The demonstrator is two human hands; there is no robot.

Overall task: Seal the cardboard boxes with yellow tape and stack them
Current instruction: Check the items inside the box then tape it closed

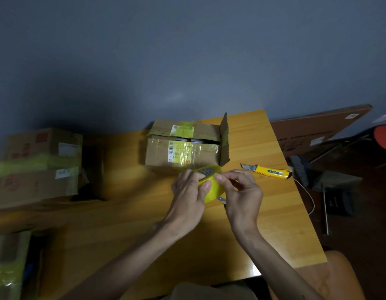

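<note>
A cardboard box [183, 152] with a yellow label stands at the far middle of the wooden table [123, 213]; its top flaps gape and its right flap stands up. Just in front of it I hold a roll of yellow tape [213, 191]. My left hand [191, 191] grips the roll from the left, thumb on its band. My right hand [239, 191] pinches at the roll's upper edge with thumb and forefinger. Two boxes [38, 167] banded with yellow tape are stacked at the left.
A yellow utility knife [270, 171] with its blade out lies on the table right of my hands. Another taped box [10, 267] sits at the lower left. Beyond the table's right edge are a brush [300, 169], a flat brown board [317, 131] and a red stool [383, 137].
</note>
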